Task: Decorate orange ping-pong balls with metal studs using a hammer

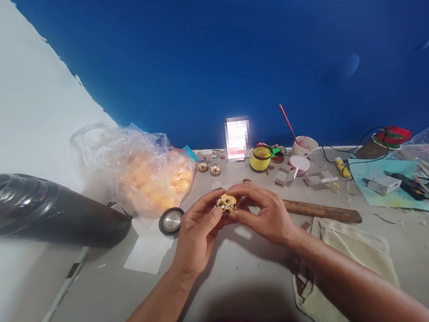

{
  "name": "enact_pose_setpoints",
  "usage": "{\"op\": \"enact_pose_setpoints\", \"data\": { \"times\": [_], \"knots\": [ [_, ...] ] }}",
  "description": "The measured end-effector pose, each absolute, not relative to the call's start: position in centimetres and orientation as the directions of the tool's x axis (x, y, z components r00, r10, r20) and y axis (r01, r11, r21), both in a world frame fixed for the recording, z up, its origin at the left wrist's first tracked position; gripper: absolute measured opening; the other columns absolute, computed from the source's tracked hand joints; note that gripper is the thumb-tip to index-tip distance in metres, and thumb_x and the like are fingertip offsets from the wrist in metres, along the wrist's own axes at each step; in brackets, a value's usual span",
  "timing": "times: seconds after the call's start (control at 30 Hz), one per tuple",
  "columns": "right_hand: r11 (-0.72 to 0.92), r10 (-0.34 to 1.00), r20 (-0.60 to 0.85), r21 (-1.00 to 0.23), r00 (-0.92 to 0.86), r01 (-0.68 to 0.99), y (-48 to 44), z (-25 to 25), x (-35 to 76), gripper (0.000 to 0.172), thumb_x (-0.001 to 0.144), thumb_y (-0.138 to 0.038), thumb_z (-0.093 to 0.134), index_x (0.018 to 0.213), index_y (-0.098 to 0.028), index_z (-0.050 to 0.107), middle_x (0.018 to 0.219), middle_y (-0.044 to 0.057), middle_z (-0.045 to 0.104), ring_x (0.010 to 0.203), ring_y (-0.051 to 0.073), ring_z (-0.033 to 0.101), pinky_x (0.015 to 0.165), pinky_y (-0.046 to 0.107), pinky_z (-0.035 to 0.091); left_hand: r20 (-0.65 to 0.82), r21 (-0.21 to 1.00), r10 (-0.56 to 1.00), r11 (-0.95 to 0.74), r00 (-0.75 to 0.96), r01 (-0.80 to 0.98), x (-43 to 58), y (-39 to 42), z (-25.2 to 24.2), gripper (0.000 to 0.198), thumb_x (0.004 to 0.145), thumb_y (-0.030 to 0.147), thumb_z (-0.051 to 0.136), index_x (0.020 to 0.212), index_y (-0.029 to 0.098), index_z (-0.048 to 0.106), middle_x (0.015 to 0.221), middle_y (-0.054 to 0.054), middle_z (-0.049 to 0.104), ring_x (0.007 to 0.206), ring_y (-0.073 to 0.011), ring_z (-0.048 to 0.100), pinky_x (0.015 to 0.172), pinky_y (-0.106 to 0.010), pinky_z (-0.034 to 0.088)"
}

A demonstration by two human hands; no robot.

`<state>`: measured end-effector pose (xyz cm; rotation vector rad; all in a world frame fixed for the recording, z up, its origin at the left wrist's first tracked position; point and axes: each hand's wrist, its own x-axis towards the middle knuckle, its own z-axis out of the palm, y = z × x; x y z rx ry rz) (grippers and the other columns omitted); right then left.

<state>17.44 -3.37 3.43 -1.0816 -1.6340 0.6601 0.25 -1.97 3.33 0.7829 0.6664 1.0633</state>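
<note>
Between my two hands, over the middle of the table, is a small rounded yellow piece [226, 201] dotted with dark and shiny stone-like bits. My left hand [199, 224] grips it from the left, thumb on its near side. From the right, my right hand [265, 212] pinches it with thumb and fingers. The undersides of the fingers are hidden. Farther back sit two small round pieces [215, 168] with similar dark and light dots. A black-rimmed lid with a metal centre [171, 221] lies just left of my left hand.
A large dark flask [45, 211] stands at left beside a clear bag of orange-yellow things [147, 179]. Behind are a yellow pot [261, 159], a white cup [304, 146] with a red stick and a blurred bright screen [237, 138]. A wooden stick [321, 211] and cloth [354, 248] lie right.
</note>
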Motion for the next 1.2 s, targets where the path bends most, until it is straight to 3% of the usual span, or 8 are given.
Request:
{"op": "enact_pose_setpoints", "data": {
  "times": [0.27, 0.37, 0.6, 0.83, 1.07, 1.2],
  "knots": [
    [0.349, 0.937, 0.333, -0.912, -0.106, 0.215, -3.2, 3.4, 17.6, 0.028, 0.086, -0.025, 0.073, 0.114, -0.023, 0.072, 0.11, 0.006, 0.074, 0.088, 0.018, 0.071, 0.075, 0.031, 0.061, -0.069, 0.896, 0.959, 0.18, 0.274, -0.406, 0.1, -1.9, 2.7, 0.035, 0.075, 0.021, 0.085, 0.108, 0.02, 0.078, 0.106, -0.007, 0.078, 0.091, -0.0228, 0.074, 0.085, -0.037, 0.062],
    [0.285, 0.955, 0.267, -0.946, -0.129, 0.151, -3.0, 3.4, 17.9, 0.029, 0.085, -0.029, 0.074, 0.114, -0.022, 0.073, 0.104, 0.006, 0.075, 0.086, 0.019, 0.071, 0.072, 0.03, 0.061, -0.101, 0.883, 0.951, 0.22, 0.292, -0.414, 0.0, -1.8, 2.7, 0.036, 0.072, 0.02, 0.088, 0.106, 0.019, 0.078, 0.1, -0.007, 0.079, 0.084, -0.021, 0.074, 0.081, -0.035, 0.063],
    [0.302, 0.948, 0.288, -0.947, -0.134, 0.107, -2.6, 3.1, 18.6, 0.03, 0.083, -0.036, 0.079, 0.11, -0.023, 0.077, 0.098, 0.004, 0.077, 0.082, 0.016, 0.07, 0.07, 0.027, 0.058, -0.16, 0.785, 0.903, 0.361, 0.398, -0.503, -0.1, -1.3, 3.2, 0.034, 0.072, 0.028, 0.089, 0.104, 0.018, 0.081, 0.101, -0.01, 0.08, 0.082, -0.0206, 0.075, 0.074, -0.032, 0.064],
    [0.299, 0.945, 0.292, -0.954, -0.146, 0.026, -2.2, 2.6, 18.5, 0.031, 0.08, -0.037, 0.083, 0.107, -0.023, 0.079, 0.108, 0.007, 0.077, 0.096, 0.022, 0.073, 0.084, 0.034, 0.06, -0.184, 0.797, 0.911, 0.358, 0.368, -0.487, -0.1, -1.4, 3.0, 0.035, 0.069, 0.023, 0.09, 0.102, 0.017, 0.081, 0.098, -0.009, 0.08, 0.08, -0.0211, 0.075, 0.075, -0.036, 0.065],
    [0.12, 0.933, 0.174, -0.976, -0.316, -0.183, -2.0, 3.0, 19.6, 0.039, 0.082, -0.04, 0.081, 0.115, -0.022, 0.075, 0.105, 0.006, 0.077, 0.089, 0.02, 0.073, 0.082, 0.035, 0.061, -0.138, 0.811, 0.908, 0.332, 0.395, -0.481, -0.1, -1.4, 3.5, 0.035, 0.071, 0.026, 0.09, 0.104, 0.018, 0.079, 0.092, -0.008, 0.08, 0.075, -0.0204, 0.075, 0.073, -0.034, 0.064],
    [0.138, 0.952, 0.186, -0.969, -0.244, -0.203, -2.0, 2.8, 19.5, 0.03, 0.08, -0.038, 0.083, 0.104, -0.02, 0.077, 0.096, 0.005, 0.077, 0.084, 0.018, 0.071, 0.078, 0.032, 0.061, -0.11, 0.822, 0.899, 0.322, 0.423, -0.47, -0.2, -1.5, 3.5, 0.029, 0.072, 0.026, 0.089, 0.097, 0.018, 0.078, 0.09, -0.007, 0.08, 0.076, -0.0209, 0.075, 0.072, -0.033, 0.063]
  ]
}}
